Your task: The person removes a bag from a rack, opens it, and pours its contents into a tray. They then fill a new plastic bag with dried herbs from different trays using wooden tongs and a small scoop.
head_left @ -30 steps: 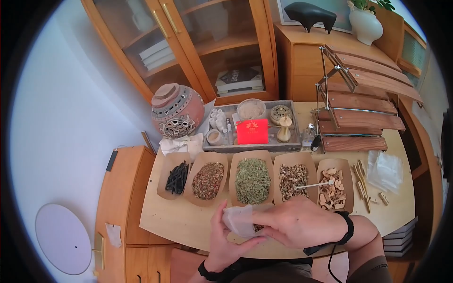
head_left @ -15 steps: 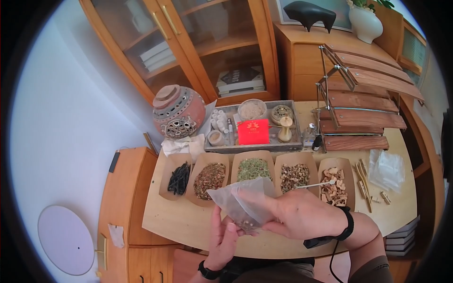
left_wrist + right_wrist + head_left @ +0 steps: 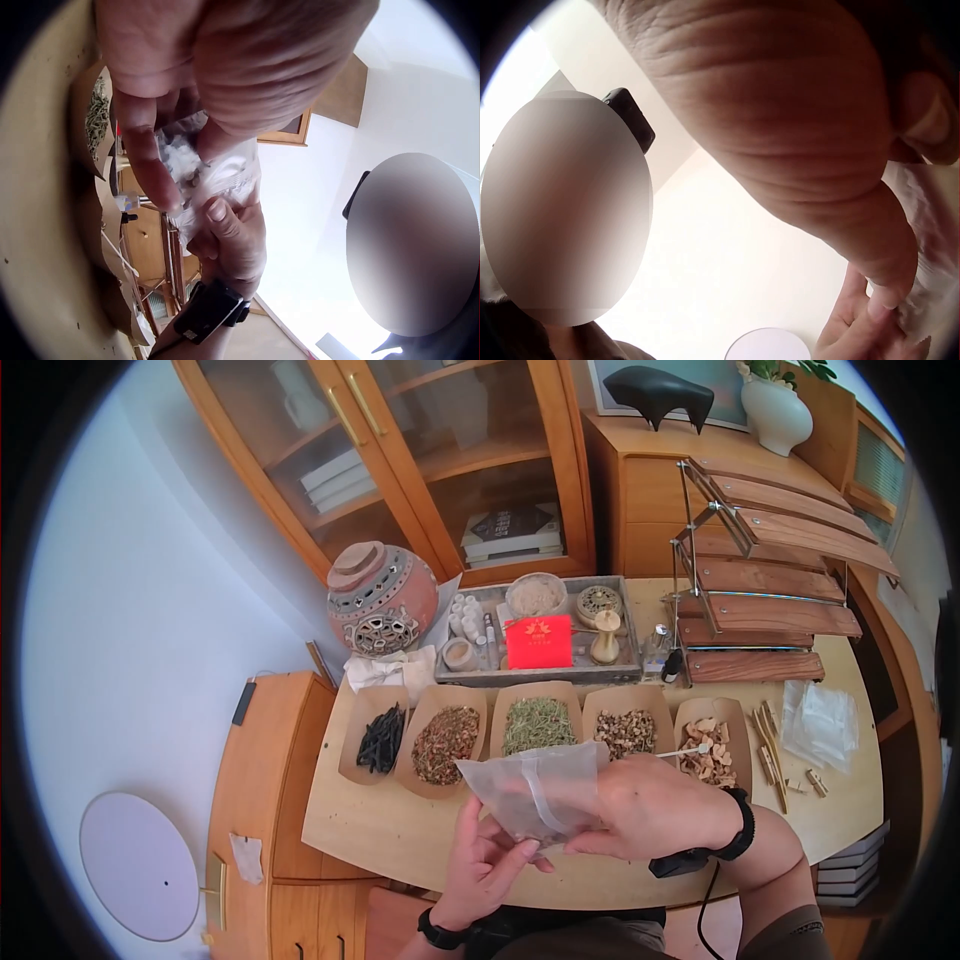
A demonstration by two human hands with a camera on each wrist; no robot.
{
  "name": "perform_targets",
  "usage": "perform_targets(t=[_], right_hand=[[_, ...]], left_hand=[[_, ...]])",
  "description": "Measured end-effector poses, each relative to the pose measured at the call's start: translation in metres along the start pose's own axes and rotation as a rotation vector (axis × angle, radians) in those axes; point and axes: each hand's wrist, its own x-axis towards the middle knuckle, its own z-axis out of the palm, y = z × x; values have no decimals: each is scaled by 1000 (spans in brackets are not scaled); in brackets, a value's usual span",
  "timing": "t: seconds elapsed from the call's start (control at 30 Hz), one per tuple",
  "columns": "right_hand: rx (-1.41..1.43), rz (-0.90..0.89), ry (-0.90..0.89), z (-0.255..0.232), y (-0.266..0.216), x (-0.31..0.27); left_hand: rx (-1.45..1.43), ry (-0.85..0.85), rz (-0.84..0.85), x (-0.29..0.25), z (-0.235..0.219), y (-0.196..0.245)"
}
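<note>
A translucent white pouch (image 3: pixel 535 790) is held between both hands above the table's front edge, some bits visible at its bottom. My left hand (image 3: pixel 482 872) pinches its lower left side with thumb and fingers. The right hand (image 3: pixel 655 810) grips the pouch's right side, thumb low and fingers partly hidden behind. In the left wrist view the pouch (image 3: pixel 225 172) is wrinkled, with pale contents inside, and the right hand (image 3: pixel 236 236) pinches its edge. Behind it stand paper trays of black sticks (image 3: pixel 381 740), reddish herbs (image 3: pixel 446 746), green herbs (image 3: pixel 538 724), brown pieces (image 3: pixel 626 731) and pale chips (image 3: pixel 707 750).
Behind the paper trays sits a grey wooden tray (image 3: pixel 480 678) with a red packet (image 3: pixel 538 642), a bowl and bottles. A patterned jar (image 3: pixel 382 600) stands at the left, a slatted wooden rack (image 3: pixel 770 610) at the right. Clear bags (image 3: pixel 818 725) and brass tools (image 3: pixel 768 755) lie at the right edge.
The pouch has been raised and turned, so its broad side with a pale strip shows. My right hand has moved slightly right and up; its fingers are no longer inside the opening.
</note>
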Motion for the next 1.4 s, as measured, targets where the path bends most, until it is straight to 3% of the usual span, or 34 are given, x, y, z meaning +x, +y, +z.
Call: perform_targets(t=[0.23, 0.43, 0.5, 0.6, 0.77, 0.87, 1.0, 1.17, 1.4], right_hand=[[-6, -70, 16, 3, 9, 0], [25, 29, 49, -6, 1, -3], [12, -62, 203, -8, 1, -6], [48, -99, 295, -20, 4, -15], [71, -20, 604, -46, 4, -34], [46, 40, 779, -57, 1, -46], [-26, 58, 868, -60, 5, -53], [-76, -48, 939, -59, 12, -56], [-98, -38, 944, -64, 13, -64]], left_hand=[[4, 25, -12, 1, 1, -1], [-69, 95, -83, 5, 2, -3], [-82, 112, -102, 7, 4, -4], [-102, 163, -59, 10, 4, -4], [6, 293, -4, 18, 2, 1], [97, 269, 29, 31, 11, 8], [160, 247, 22, 43, 23, 8], [202, 200, 24, 48, 29, -5], [301, 151, 54, 53, 36, -8]])
